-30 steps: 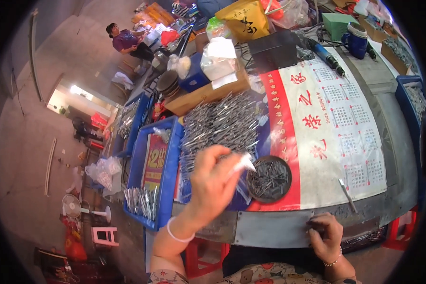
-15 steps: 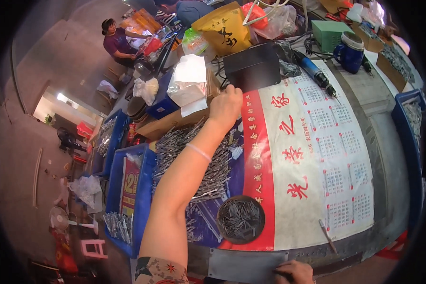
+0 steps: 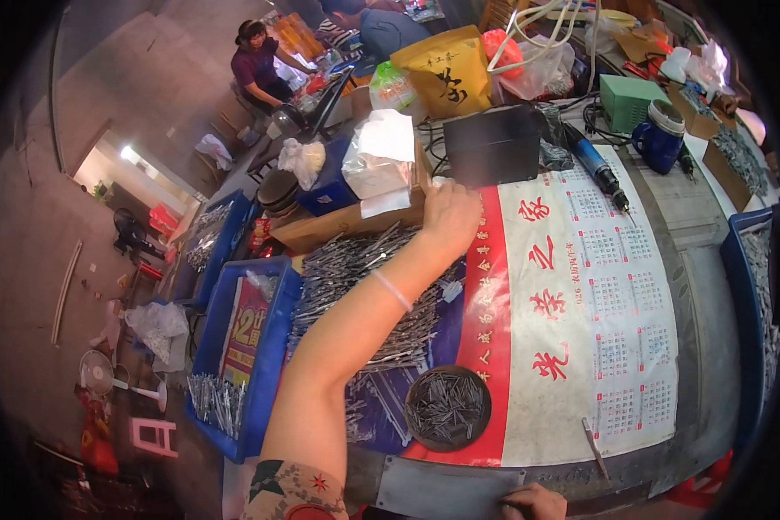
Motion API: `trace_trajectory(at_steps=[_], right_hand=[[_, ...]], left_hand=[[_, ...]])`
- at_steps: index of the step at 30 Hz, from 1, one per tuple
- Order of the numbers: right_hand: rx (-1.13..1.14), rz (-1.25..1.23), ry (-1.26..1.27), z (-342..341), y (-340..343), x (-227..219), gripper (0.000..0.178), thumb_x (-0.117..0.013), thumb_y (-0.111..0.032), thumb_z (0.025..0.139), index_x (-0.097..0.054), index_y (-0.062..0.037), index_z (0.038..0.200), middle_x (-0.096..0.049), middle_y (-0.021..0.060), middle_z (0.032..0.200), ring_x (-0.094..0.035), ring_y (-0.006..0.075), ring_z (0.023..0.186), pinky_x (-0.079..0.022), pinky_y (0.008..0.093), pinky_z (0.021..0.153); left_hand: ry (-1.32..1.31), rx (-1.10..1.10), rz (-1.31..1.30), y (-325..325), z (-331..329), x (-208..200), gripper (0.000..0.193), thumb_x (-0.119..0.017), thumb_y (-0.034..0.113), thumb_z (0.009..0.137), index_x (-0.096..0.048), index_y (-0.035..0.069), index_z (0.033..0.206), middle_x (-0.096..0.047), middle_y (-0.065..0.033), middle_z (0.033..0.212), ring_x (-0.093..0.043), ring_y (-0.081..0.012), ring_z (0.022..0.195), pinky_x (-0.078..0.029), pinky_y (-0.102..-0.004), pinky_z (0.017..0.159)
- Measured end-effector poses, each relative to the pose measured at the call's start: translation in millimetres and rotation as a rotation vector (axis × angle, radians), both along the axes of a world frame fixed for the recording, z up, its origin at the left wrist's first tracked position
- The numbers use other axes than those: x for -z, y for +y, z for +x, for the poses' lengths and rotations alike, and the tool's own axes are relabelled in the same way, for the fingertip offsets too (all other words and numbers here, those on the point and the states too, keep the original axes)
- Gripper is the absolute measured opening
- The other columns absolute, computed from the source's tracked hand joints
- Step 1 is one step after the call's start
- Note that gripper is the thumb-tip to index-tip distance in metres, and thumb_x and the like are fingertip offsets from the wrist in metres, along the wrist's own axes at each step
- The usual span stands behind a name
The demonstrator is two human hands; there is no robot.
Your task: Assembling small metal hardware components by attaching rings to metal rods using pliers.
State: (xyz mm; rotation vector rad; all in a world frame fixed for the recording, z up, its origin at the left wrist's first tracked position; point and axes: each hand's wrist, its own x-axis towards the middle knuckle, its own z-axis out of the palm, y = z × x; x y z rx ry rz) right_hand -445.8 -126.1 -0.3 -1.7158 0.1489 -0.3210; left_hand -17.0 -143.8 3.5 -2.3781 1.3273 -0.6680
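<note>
I am stretching my left hand [image 3: 449, 215] far across the table, its back turned up and the fingers curling downward at the far edge of the heap of metal pins [image 3: 364, 286]; I cannot tell whether they are pinching anything. The pins are thin, grey, shiny rods, lying loosely piled on the glossy calendar sheet [image 3: 607, 303], most with their long axes running diagonally from near-left to far-right. Just beyond my fingers a brown cardboard box [image 3: 338, 227] is sitting, with a crinkled clear plastic bag [image 3: 377, 160] on it. Near me a round dark dish [image 3: 447, 407] is holding shorter pins. My right hand [image 3: 533, 503] is resting at the table's near edge on a flat grey metal plate [image 3: 446, 492], only its knuckles showing.
</note>
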Motion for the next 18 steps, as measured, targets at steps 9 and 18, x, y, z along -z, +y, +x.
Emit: trace_trajectory(at_steps=[9,18], right_hand=[[0.119,-0.1,0.004,-12,15,2,0.01,-0.062,0.0,0.081,-0.063,-0.0013,0.091,-0.063,0.0133,0.082,-0.06,0.0251,0.069,-0.047,0.0321,0.062],[0.267,0.095,0.083,-11,31,43,0.004,-0.058,0.0,0.085,-0.058,0.0018,0.089,-0.058,0.0032,0.076,-0.053,0.0076,0.067,-0.043,0.0214,0.061]], left_hand=[[1.468,0.641,-1.163,163,-213,-145,0.018,-0.052,0.016,0.095,-0.063,0.003,0.099,-0.064,-0.0151,0.094,-0.063,-0.0255,0.073,-0.052,-0.0384,0.072],[1.824,1.164,-1.481,255,-281,-200,0.024,-0.046,0.02,0.097,-0.063,0.004,0.096,-0.063,-0.0137,0.094,-0.061,-0.0252,0.08,-0.051,-0.0382,0.074]])
